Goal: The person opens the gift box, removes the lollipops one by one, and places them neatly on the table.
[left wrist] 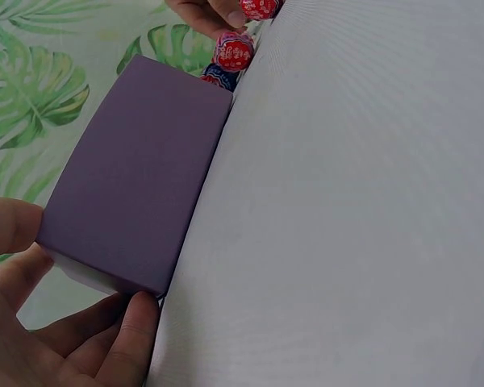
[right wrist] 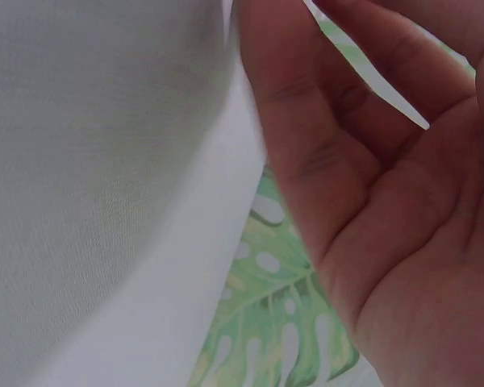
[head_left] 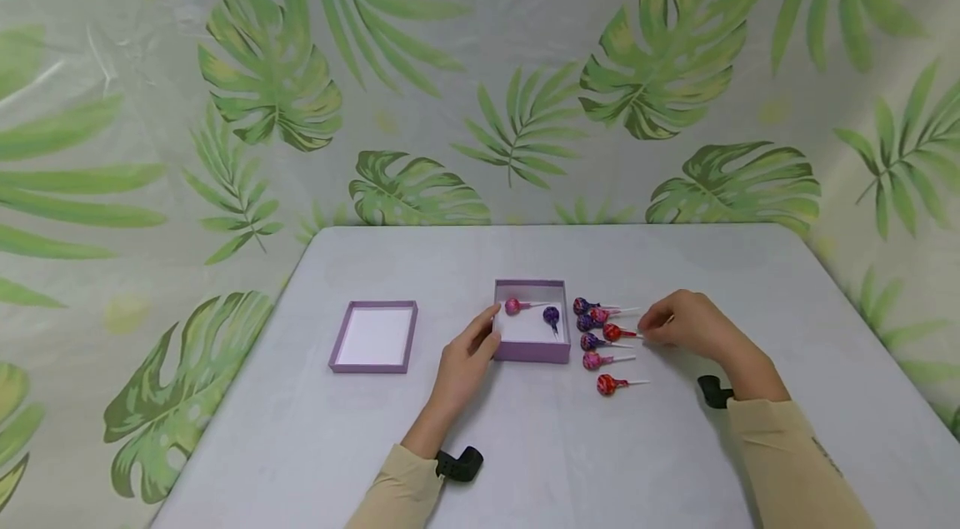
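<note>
A purple open box [head_left: 532, 352] stands mid-table with a pink-wrapped lollipop [head_left: 512, 306] and a dark purple lollipop [head_left: 551, 316] inside. My left hand [head_left: 461, 366] holds the box at its left wall; in the left wrist view, its fingers [left wrist: 133, 339] lie by the lower corner. Right of the box, several lollipops [head_left: 592, 361] lie with their sticks pointing right. Over there my right hand [head_left: 693, 327] pinches the stick end of a red lollipop [head_left: 617, 332]. That stick cannot be made out in the right wrist view, where curled fingers [right wrist: 306, 153] show.
A shallow purple lid [head_left: 373, 366] with a white inside lies left of the box. Nearest the front edge of the group is another red lollipop [head_left: 607, 385]. The white table [head_left: 525, 462] meets a leaf-patterned curtain [head_left: 525, 29] at its back edge.
</note>
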The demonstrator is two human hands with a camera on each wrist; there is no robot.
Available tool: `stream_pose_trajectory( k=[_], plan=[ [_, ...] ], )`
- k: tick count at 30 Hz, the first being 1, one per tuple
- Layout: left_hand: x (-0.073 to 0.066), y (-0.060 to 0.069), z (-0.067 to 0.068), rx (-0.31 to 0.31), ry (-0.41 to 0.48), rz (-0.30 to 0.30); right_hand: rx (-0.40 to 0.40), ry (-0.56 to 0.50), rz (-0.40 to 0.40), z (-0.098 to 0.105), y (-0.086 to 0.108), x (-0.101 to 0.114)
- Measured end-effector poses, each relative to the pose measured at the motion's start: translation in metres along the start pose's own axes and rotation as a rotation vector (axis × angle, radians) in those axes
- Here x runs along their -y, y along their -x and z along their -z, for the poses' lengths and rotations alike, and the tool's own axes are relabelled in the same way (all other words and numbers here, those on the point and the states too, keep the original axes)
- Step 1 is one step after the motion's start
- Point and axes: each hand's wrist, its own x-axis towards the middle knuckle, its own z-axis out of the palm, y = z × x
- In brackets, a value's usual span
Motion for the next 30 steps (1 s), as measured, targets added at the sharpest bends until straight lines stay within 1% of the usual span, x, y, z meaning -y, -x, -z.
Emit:
stream_pose_trajectory(
  k=[4,10,14,16,23,30],
  plan=[
    [0.0,0.0,0.001,0.005,-0.006,0.01,0.014,0.024,-0.019,-0.002,0.0,-0.001],
    [-0.001,0.0,-0.001,-0.022,-0.017,-0.011,-0.008,0.087,0.021,-0.006,-0.007,-0.005],
    [-0.002,0.0,-0.002,-0.017,-0.011,0.0,-0.026,0.102,0.04,-0.01,-0.01,-0.004],
    [-0.003,0.0,-0.001,-0.012,-0.003,-0.005,-0.039,0.111,0.048,-0.011,-0.011,-0.003],
    [-0.004,-0.001,0.002,0.005,0.004,-0.019,-0.069,0.118,0.076,-0.012,-0.011,0.004],
    [-0.002,0.0,0.002,0.01,-0.014,-0.013,-0.059,0.104,0.048,-0.011,-0.009,0.005]
  ],
)
